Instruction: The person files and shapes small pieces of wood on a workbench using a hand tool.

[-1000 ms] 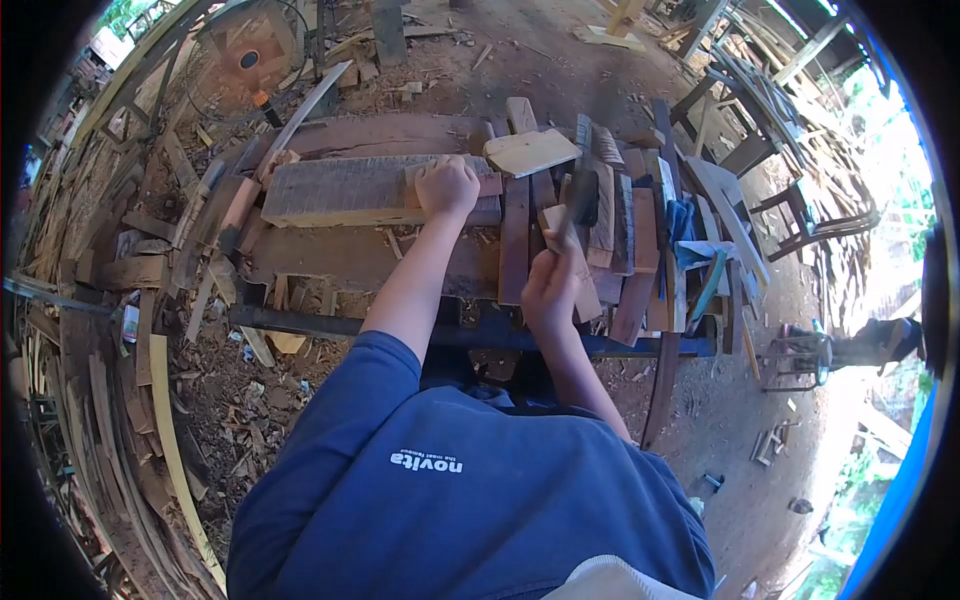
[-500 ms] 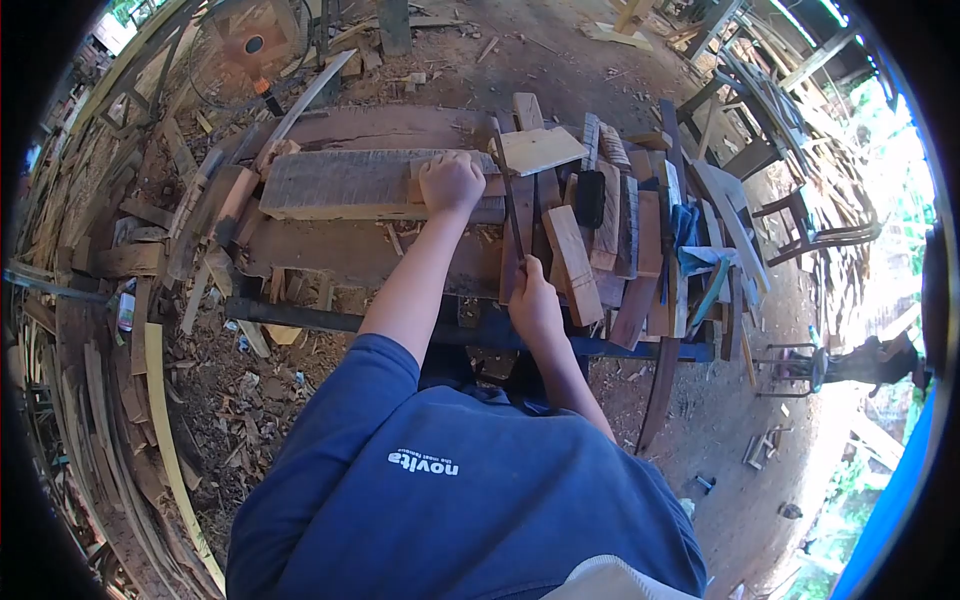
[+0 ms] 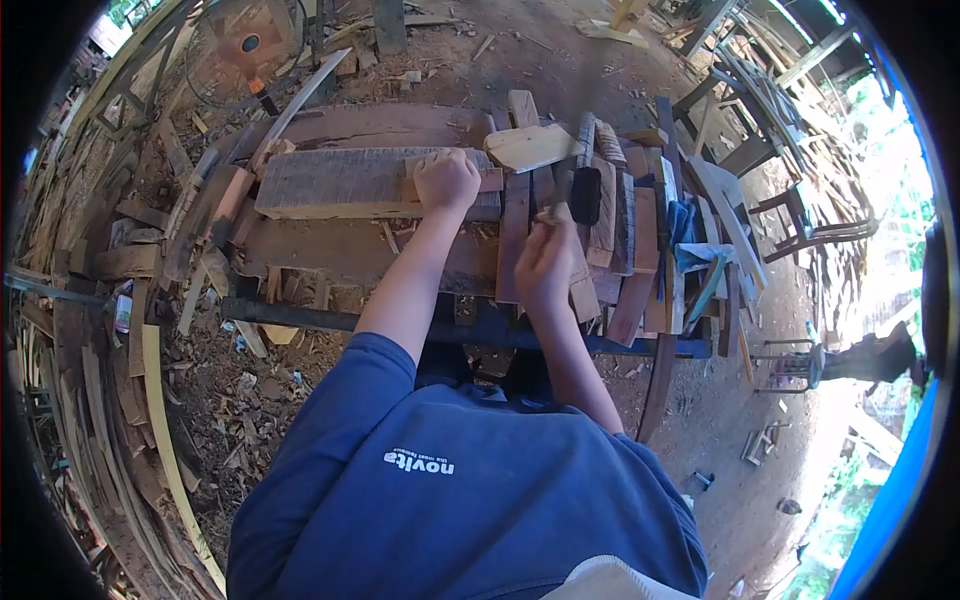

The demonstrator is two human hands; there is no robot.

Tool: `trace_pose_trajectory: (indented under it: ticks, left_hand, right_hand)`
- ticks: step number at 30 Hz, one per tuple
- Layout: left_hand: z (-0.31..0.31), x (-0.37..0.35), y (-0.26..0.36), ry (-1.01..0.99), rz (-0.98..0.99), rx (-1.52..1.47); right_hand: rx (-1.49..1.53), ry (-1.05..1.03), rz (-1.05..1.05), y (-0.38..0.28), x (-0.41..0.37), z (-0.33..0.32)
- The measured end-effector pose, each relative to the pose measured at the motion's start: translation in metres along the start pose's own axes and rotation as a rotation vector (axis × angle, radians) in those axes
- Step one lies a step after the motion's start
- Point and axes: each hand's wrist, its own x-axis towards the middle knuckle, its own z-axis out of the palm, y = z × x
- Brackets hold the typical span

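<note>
A: What are you getting at the left hand?

B: I'm seeing the left hand curling closed over a small wood piece and pressing down on it. A reddish-brown, squared-off end is poking out to the right of the fist. The hand is covering the middle, so I'm not making out its full shape.

A: Where is that piece sitting?

B: It's lying on top of a thick wooden block, toward the block's right end. The block is showing a grey, rough-grained top and a paler near side.

A: And the pose?

B: The left forearm is reaching forward and slanting inward, knuckles facing up. The right hand is sitting nearer the body, fingers wrapping around a dark tool. The tool is pointing away from the body and blurring, so I'm not reading its outline.

A: Further out?

B: A black object is lying just right of the tool, among wood offcuts. A pale board is resting beyond the right hand, and a blue cloth is draping over the offcuts' right side. Past the block, at the far left, I'm seeing a fan standing.
</note>
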Motion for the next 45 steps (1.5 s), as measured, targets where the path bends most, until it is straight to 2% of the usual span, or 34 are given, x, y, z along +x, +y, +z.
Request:
trace_pose_trajectory:
  ticks: [2, 5, 10, 12, 19, 22, 25, 27, 29, 31, 32, 39, 45]
  left_hand:
    - [0.003, -0.001, 0.0, 0.034, 0.002, -0.013]
    - [0.005, -0.001, -0.002, 0.04, 0.022, 0.025]
    - [0.006, -0.001, -0.002, 0.048, 0.017, 0.011]
    - [0.006, -0.001, -0.001, 0.054, 0.018, 0.01]
    - [0.004, 0.0, 0.0, 0.02, -0.025, 0.007]
    - [0.004, -0.003, 0.001, 0.011, -0.028, 0.007]
    - [0.003, 0.001, 0.003, -0.008, -0.039, 0.02]
    - [0.004, -0.001, 0.003, -0.043, -0.07, 0.03]
    - [0.004, 0.0, 0.002, -0.004, -0.038, 0.017]
    - [0.006, -0.002, 0.001, 0.011, -0.023, 0.037]
    - [0.007, 0.0, 0.002, 0.03, -0.011, 0.058]
    - [0.009, 0.002, 0.003, 0.002, -0.008, 0.077]
    - [0.004, -0.002, 0.003, 0.044, -0.002, 0.075]
  right_hand:
    - [-0.524, -0.536, 0.317, 0.008, 0.0, 0.009]
    - [-0.526, -0.563, 0.361, 0.022, -0.008, 0.02]
    - [-0.504, -0.55, 0.363, 0.026, -0.009, 0.02]
    - [-0.444, -0.45, 0.301, 0.031, -0.012, 0.021]
    - [-0.25, -0.306, 0.17, 0.013, -0.016, 0.022]
    - [-0.139, -0.072, -0.099, -0.005, -0.009, 0.012]
    - [-0.087, 0.013, -0.196, 0.001, 0.002, 0.007]
    - [-0.112, -0.001, -0.181, 0.012, 0.0, 0.009]
    - [-0.22, -0.143, -0.041, 0.018, -0.007, 0.011]
    - [-0.427, -0.387, 0.212, 0.028, -0.019, 0.017]
    - [-0.378, -0.454, 0.226, 0.05, -0.029, 0.023]
    - [-0.372, -0.422, 0.297, 0.04, -0.03, 0.023]
    - [-0.25, -0.272, 0.191, 0.052, -0.048, 0.033]
